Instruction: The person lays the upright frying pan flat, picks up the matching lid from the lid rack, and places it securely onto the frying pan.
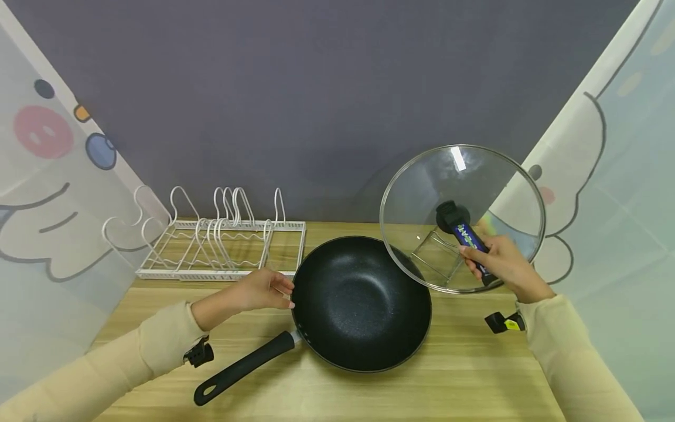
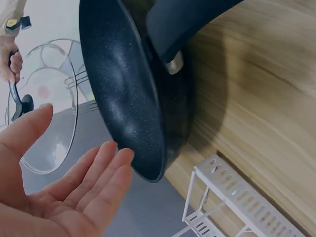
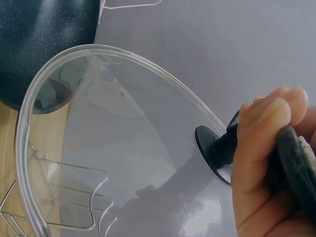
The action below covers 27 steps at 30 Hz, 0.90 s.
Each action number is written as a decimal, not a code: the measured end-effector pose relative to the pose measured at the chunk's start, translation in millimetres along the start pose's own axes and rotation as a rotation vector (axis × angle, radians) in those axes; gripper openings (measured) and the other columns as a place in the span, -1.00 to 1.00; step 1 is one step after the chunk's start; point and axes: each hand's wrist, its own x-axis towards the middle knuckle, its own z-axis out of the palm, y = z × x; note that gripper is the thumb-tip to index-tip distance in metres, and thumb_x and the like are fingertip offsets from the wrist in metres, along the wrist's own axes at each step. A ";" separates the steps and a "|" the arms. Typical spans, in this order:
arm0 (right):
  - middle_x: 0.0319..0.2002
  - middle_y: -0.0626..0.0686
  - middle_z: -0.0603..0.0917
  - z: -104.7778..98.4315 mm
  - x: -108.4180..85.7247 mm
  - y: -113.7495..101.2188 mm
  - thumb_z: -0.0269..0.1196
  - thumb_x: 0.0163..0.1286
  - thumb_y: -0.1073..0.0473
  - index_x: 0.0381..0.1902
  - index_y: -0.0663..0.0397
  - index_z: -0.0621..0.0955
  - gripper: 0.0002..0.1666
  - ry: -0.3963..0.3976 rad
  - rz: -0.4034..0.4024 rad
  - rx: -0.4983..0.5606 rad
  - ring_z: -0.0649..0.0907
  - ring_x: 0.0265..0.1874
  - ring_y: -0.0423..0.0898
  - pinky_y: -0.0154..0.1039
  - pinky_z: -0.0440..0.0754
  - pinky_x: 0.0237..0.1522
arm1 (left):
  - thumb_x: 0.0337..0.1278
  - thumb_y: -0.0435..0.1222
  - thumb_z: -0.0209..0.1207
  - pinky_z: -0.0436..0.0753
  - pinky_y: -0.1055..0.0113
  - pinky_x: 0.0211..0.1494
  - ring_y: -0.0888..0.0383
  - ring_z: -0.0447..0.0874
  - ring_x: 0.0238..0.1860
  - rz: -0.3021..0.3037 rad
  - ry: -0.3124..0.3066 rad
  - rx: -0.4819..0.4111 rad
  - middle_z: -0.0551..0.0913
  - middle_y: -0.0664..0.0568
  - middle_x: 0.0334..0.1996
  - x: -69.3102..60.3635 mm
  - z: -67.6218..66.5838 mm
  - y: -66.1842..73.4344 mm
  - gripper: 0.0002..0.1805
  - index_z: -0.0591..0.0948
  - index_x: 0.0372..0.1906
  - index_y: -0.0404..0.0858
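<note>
A black wok [image 1: 361, 305] with a long black handle [image 1: 245, 366] sits on the wooden table. My left hand [image 1: 263, 289] is at the wok's left rim, its fingers loosely bent and holding nothing; in the left wrist view the open palm [image 2: 74, 202] faces up beside the rim. Whether the fingertips touch the rim I cannot tell. My right hand [image 1: 498, 264] grips the black handle [image 1: 469, 237] of a round glass lid [image 1: 416, 193], which is raised and tilted to the right of the wok. A label covers part of that handle.
A white wire rack [image 1: 221, 274] with upright curved dividers stands at the back left, close to the wok. Behind the lid, seen through the glass, is a smaller metal wire stand [image 1: 437, 258]. A grey wall rises at the table's back edge, with cartoon-printed panels on both sides.
</note>
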 end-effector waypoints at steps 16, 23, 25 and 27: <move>-0.62 -0.03 0.57 12.3 -1.5 3.1 0.08 0.45 0.08 -0.27 0.42 0.46 -0.61 -0.024 0.033 0.030 0.52 -0.69 -0.21 -0.27 0.57 -0.62 | -0.18 -0.29 0.41 0.59 0.08 -0.03 -0.18 0.58 -0.10 -0.033 -0.067 0.142 0.63 -0.11 -0.18 -24.1 15.4 -19.5 -0.54 0.58 -0.12 -0.44; -0.63 -0.03 0.56 16.4 -4.8 1.2 0.10 0.43 0.06 -0.29 0.41 0.46 -0.59 -0.023 0.024 0.027 0.52 -0.70 -0.21 -0.22 0.59 -0.62 | -0.19 -0.33 0.40 0.62 0.11 -0.09 -0.18 0.60 -0.12 -0.053 -0.110 0.129 0.64 -0.16 -0.20 -24.8 22.5 -26.4 -0.53 0.56 -0.11 -0.49; -0.63 -0.03 0.56 17.2 -5.4 1.0 0.11 0.43 0.05 -0.29 0.41 0.46 -0.58 -0.023 0.029 0.031 0.52 -0.70 -0.21 -0.21 0.60 -0.61 | -0.19 -0.33 0.40 0.62 0.11 -0.09 -0.15 0.60 -0.10 -0.063 -0.121 0.124 0.64 -0.17 -0.19 -23.9 23.8 -28.2 -0.52 0.56 -0.09 -0.49; -0.63 -0.03 0.56 17.8 -6.4 0.6 0.11 0.43 0.03 -0.29 0.41 0.46 -0.56 -0.021 0.038 0.029 0.52 -0.70 -0.22 -0.20 0.60 -0.61 | -0.18 -0.33 0.40 0.62 0.12 -0.08 -0.12 0.60 -0.09 -0.067 -0.131 0.122 0.64 -0.18 -0.18 -23.0 24.7 -29.7 -0.50 0.56 -0.07 -0.50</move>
